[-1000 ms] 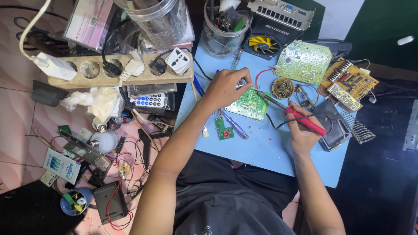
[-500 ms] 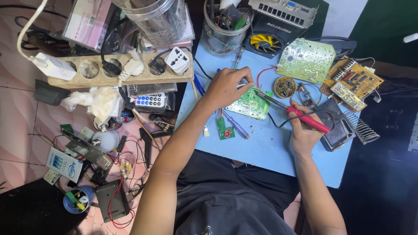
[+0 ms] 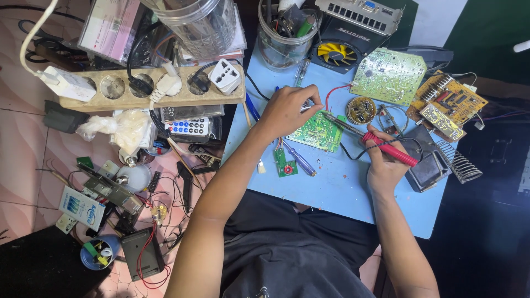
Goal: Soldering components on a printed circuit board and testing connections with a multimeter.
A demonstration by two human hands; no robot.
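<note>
Nearest the camera, the right hand point(image 3: 383, 168) is wrapped around the red grip of a soldering iron point(image 3: 371, 139), whose metal tip slants up and left onto the green circuit board point(image 3: 317, 132) lying flat on the blue desk point(image 3: 342, 193). The iron's black cord loops across the desk just beside the board. A small green board point(image 3: 285, 164) and a blue pen point(image 3: 298, 157) lie just below it.

Farther out, the left hand point(image 3: 287, 110) rests at the board's upper left edge, fingers pinched on a thin silvery piece; whether that is solder wire or tweezers cannot be told.

Beyond sit a round coil part point(image 3: 361, 109), a larger pale green board point(image 3: 389, 75), a yellow board point(image 3: 448, 105), a coil-spring iron stand point(image 3: 462, 165) at the right edge, and a clear tub of tools point(image 3: 287, 33).

Risk, as judged: the left fingertips lie close to the hot tip and could be burned by a slip. The board is unclamped and may shift under tip pressure. The loose cord could snag and drag the iron across nearby parts.
</note>
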